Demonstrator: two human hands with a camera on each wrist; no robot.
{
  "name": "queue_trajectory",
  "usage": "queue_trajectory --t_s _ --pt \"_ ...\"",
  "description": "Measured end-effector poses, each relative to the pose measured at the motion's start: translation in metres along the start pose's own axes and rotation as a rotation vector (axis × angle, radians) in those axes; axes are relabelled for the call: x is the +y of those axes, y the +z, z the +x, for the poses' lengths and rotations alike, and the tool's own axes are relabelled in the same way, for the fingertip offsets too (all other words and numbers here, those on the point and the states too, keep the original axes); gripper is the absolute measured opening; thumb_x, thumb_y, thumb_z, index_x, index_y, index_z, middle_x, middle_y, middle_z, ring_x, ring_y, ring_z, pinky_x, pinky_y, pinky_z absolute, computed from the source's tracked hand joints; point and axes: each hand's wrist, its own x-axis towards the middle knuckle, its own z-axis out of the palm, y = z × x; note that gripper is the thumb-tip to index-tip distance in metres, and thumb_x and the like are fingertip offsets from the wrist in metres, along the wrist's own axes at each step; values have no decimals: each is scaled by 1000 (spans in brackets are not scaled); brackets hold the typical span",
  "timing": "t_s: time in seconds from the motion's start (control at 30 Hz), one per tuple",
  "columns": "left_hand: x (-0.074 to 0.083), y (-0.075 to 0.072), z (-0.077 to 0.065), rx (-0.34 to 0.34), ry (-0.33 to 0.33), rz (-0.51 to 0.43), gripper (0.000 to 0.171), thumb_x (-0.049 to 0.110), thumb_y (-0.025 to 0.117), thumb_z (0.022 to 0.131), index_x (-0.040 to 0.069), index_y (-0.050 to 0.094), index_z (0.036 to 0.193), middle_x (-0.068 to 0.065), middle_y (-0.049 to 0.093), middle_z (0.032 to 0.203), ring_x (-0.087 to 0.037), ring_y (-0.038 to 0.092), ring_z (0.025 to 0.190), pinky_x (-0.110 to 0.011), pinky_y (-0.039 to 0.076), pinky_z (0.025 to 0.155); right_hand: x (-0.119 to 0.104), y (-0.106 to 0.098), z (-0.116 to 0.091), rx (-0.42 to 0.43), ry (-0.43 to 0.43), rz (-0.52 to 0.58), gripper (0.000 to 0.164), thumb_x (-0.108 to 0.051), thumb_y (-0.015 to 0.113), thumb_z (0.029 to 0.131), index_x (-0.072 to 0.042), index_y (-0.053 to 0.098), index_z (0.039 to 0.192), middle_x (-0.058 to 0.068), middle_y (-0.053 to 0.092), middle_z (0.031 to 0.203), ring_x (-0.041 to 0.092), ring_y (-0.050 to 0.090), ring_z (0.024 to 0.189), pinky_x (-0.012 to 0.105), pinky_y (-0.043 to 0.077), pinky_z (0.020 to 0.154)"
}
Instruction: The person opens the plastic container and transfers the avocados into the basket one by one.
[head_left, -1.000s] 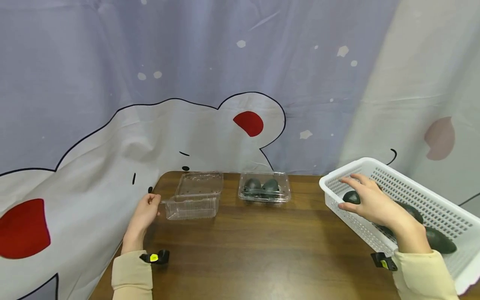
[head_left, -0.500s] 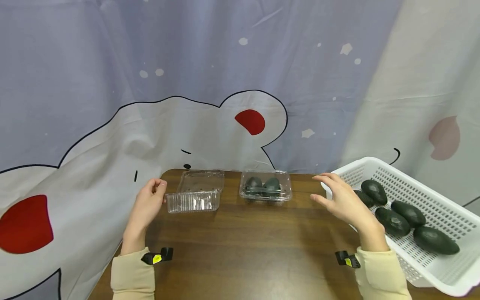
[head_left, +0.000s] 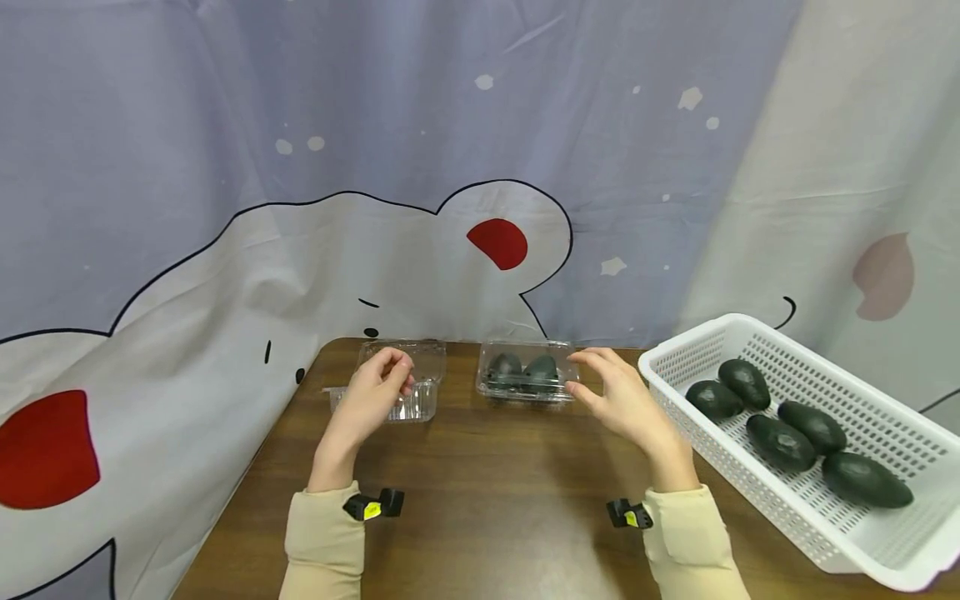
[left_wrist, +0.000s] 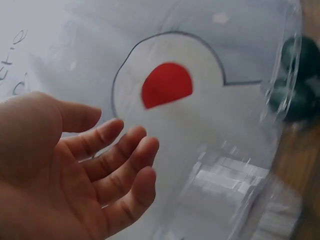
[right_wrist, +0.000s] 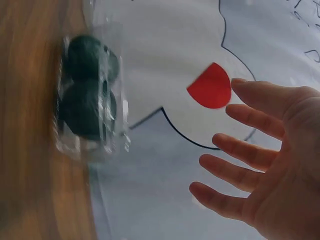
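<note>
My left hand [head_left: 367, 402] hovers in front of an open clear plastic clamshell box [head_left: 422, 405], covering part of it in the head view. Its fingers curve loosely around nothing, as the left wrist view confirms. My right hand [head_left: 628, 406] is just right of a second clamshell box [head_left: 528, 399], whose lid is closed over two dark green avocados [head_left: 504, 371]. With thumb and fingers spread, the right hand holds nothing; the right wrist view has it apart from that box [right_wrist: 122, 90].
At the right of the wooden table [head_left: 480, 500] stands a white perforated basket [head_left: 772, 492] holding several avocados [head_left: 862, 480]. Behind the table hangs a printed curtain [head_left: 405, 267].
My right hand has come out from over the basket and moved left to the closed box, carrying nothing. My left hand has left the open box's left edge and moved right, in front of it.
</note>
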Motion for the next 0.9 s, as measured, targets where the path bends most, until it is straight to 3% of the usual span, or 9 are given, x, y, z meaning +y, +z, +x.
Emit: queue_trajectory --t_s 0.2,0.27,0.33,0.43,0.57,0.7,0.9 --pt "2 36 11 -132 30 -97 20 21 48 105 3 57 106 -15 61 91 -29 62 82 -36 51 67 -1 23 8 -15 29 44 37 -17 73 89 -4 63 122 15 58 125 35 56 114 51 43 94" --pt "2 48 16 -159 29 -120 20 21 49 105 4 58 105 -15 61 91 -27 63 81 -39 52 68 -2 29 10 -26 42 58 36 -18 72 90 -5 63 122 13 58 124 32 58 106 49 45 90" --pt "2 59 20 -179 21 -130 19 21 49 105 4 59 104 -14 61 90 -26 63 81 -40 53 69 -3 36 13 -32 49 71 35 -18 72 91 -6 63 122 12 59 122 30 58 97 46 46 85" --pt "1 75 27 -194 16 -130 17 19 49 105 5 59 104 -16 61 92 -25 63 80 -39 52 68 -5 45 16 -24 51 80 34 -18 72 90 -5 64 121 11 60 120 30 58 95 46 45 84" --pt "-6 93 34 -191 4 -142 19 19 48 105 3 59 107 -18 60 95 -29 62 86 -43 53 70 -8 54 20 -10 49 100 34 -17 73 89 -3 65 119 13 62 116 33 58 108 48 45 91" --pt "-15 108 40 -124 -14 -128 22 19 48 104 1 59 109 -19 60 96 -29 60 85 -42 52 70 -9 63 25 -23 73 135 33 -16 73 90 -5 65 119 15 63 113 35 59 105 48 47 88" --pt "-29 129 50 122 26 57 15 13 51 100 3 62 101 -10 58 94 -22 54 82 -36 44 72 -8 82 37 -17 106 133 26 -13 71 91 -8 67 116 11 63 100 31 58 90 42 47 78"
